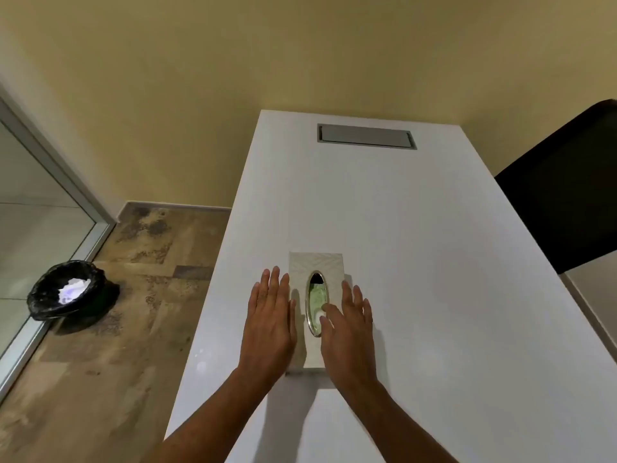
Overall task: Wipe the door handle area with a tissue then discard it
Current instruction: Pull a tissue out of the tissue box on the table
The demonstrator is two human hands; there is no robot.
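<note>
A white tissue box (315,262) with an oval metal-rimmed slot lies on the white table (417,245) in front of me. Tissue (315,297) shows pale green-white inside the slot. My left hand (270,324) rests flat along the box's left side, fingers spread and holding nothing. My right hand (349,332) lies over the box's right side, its thumb at the slot's near end touching the tissue. Down on the floor at the left stands a bin (68,290) lined with a black bag, crumpled white paper inside. No door handle is in view.
A grey metal cable flap (365,136) is set into the table's far end. A black chair back (567,192) stands at the right edge. A glass panel with a metal frame (50,168) runs along the left, beside the brown tiled floor (133,295).
</note>
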